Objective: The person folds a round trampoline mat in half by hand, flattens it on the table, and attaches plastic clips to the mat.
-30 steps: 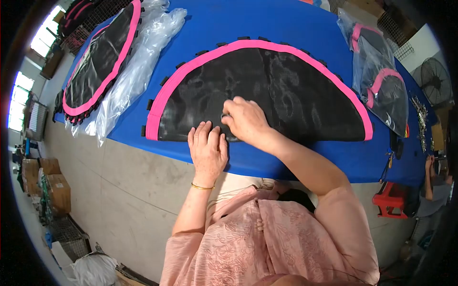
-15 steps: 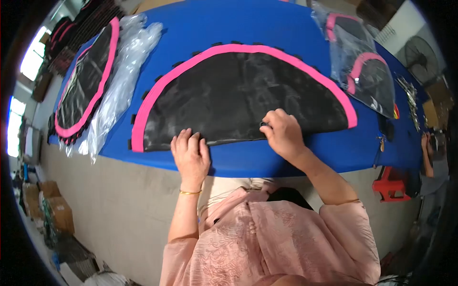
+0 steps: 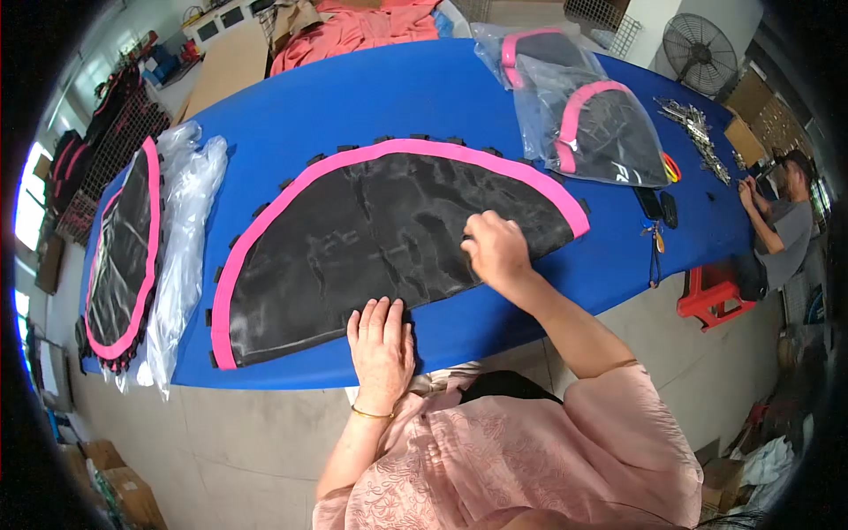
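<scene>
A black half-round mesh piece [image 3: 327, 256] with a pink curved border and small black tabs lies on the blue table [image 3: 353, 97]. My left hand [image 3: 382, 349] rests flat on its straight near edge, fingers stretched out and side by side. Over the right part of the mesh, my right hand [image 3: 496, 250] is closed in a pinch. Whatever it may hold is hidden by the fingers.
Another pink-edged black piece [image 3: 128, 252] and clear plastic [image 3: 187, 265] lie at the left. Bagged pieces [image 3: 609, 132], metal parts [image 3: 698, 137] and a phone [image 3: 648, 204] are at the right. A person [image 3: 782, 225] sits near a red stool [image 3: 711, 299].
The view has swung to the right, bringing the seated person into sight. My right hand has moved rightward over the mesh, away from my left hand, which stays by the near edge.
</scene>
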The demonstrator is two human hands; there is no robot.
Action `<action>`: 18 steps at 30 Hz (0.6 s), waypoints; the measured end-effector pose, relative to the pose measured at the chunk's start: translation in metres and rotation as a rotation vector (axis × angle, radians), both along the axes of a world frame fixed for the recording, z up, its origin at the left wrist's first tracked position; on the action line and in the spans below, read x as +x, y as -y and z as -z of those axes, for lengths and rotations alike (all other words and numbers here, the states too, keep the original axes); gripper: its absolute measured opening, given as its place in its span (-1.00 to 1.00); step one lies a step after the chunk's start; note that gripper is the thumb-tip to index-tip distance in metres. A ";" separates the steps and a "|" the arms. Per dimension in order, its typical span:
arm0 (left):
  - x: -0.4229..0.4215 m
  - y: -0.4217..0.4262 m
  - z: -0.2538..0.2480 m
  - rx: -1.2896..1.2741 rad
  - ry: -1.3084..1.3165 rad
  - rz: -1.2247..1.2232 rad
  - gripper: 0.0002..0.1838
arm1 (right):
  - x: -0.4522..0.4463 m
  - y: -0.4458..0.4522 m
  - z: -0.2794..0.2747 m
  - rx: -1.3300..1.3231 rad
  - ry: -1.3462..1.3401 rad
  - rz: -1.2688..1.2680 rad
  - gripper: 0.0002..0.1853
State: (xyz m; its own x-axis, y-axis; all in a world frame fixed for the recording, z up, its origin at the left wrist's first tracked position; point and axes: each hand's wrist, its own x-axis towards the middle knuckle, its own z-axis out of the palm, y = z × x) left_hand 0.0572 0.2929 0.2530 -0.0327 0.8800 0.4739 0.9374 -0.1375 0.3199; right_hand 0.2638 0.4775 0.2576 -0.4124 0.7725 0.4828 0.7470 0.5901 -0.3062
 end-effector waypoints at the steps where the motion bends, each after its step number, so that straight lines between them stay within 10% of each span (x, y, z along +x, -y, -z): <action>1: 0.000 -0.002 0.000 -0.008 -0.010 0.001 -0.58 | 0.011 -0.005 -0.003 0.039 0.003 0.044 -0.79; 18: -0.020 -0.005 -0.008 -0.019 -0.070 0.050 -0.59 | 0.062 0.015 -0.004 -0.080 0.030 0.201 -0.81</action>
State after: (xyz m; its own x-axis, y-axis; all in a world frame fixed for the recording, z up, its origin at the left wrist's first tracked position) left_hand 0.0373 0.2984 0.2614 0.0447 0.8883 0.4570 0.9497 -0.1798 0.2565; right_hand 0.3260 0.4626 0.2614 -0.2597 0.8761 0.4062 0.8565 0.4033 -0.3222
